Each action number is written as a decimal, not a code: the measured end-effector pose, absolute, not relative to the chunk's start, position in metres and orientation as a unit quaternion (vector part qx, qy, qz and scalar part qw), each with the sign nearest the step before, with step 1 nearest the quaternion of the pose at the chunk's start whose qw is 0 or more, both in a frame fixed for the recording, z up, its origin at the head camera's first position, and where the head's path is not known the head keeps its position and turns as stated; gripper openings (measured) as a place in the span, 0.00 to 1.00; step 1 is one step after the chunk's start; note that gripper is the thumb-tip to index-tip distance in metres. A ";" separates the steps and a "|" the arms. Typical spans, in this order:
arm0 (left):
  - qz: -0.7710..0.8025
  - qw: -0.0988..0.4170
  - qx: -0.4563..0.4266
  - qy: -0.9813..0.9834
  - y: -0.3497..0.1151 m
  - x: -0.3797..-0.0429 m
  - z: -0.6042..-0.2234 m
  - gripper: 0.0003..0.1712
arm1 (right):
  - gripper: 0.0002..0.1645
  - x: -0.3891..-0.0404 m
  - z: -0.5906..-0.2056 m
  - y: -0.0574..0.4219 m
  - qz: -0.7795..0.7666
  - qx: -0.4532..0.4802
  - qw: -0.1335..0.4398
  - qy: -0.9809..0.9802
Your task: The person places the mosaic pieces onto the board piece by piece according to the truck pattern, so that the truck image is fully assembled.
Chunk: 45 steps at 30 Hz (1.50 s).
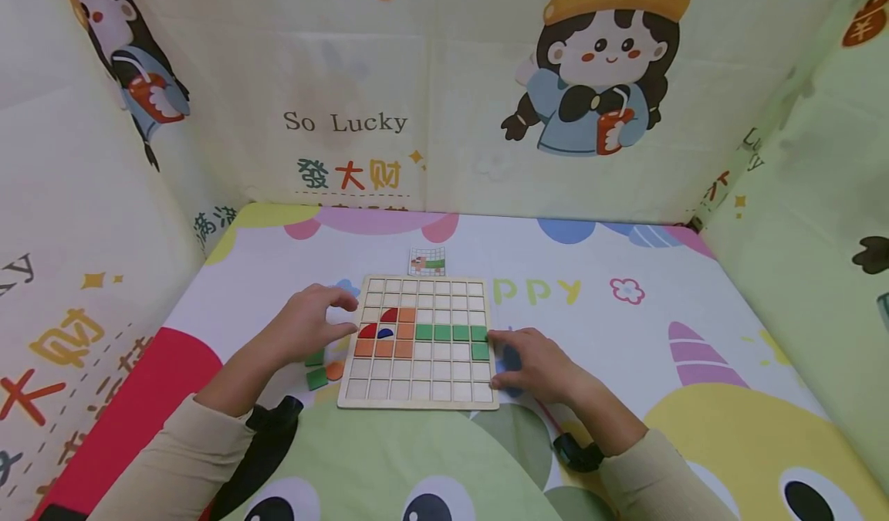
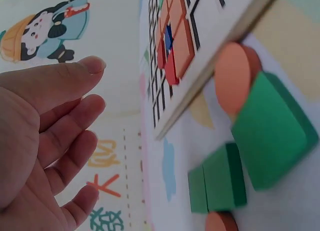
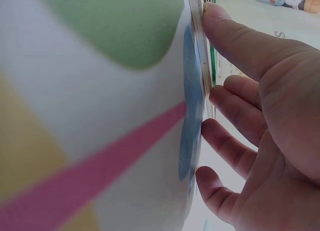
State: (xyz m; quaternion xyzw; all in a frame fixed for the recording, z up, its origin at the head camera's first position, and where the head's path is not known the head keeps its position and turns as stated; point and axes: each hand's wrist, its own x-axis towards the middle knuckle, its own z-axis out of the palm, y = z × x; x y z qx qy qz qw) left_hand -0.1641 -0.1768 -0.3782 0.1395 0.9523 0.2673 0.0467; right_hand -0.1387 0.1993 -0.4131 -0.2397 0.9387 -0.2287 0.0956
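A wooden grid board (image 1: 417,389) lies on the table. Orange squares (image 1: 383,347), red quarter-round pieces (image 1: 390,315), a blue half-round piece (image 1: 385,333) and a row of green squares (image 1: 441,333) fill some of its cells. My left hand (image 1: 315,320) hovers by the board's left edge, thumb and fingers apart, holding nothing; the left wrist view shows a gap between it and the board. At the right edge, my right hand (image 1: 533,364) touches the board's side with thumb and fingertips, fingers only slightly bent. Beneath the left forearm are loose green blocks (image 2: 272,133) and orange round pieces (image 2: 233,78).
A small picture card (image 1: 427,262) with a grid pattern lies just beyond the board's far edge. Printed cloth walls (image 1: 458,65) stand behind and on both sides. The tablecloth (image 1: 590,320) carries cartoon shapes and letters.
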 end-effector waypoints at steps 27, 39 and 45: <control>0.267 0.114 0.084 0.953 -0.234 -0.159 -0.400 0.25 | 0.42 -0.137 -0.411 0.198 -0.233 -0.237 0.094 0.938; 0.260 0.104 0.091 0.956 -0.236 -0.159 -0.406 0.23 | 0.42 -0.137 -0.412 0.198 -0.231 -0.235 0.096 0.939; 0.258 0.105 0.091 0.956 -0.235 -0.160 -0.406 0.23 | 0.42 -0.138 -0.412 0.198 -0.227 -0.236 0.095 0.940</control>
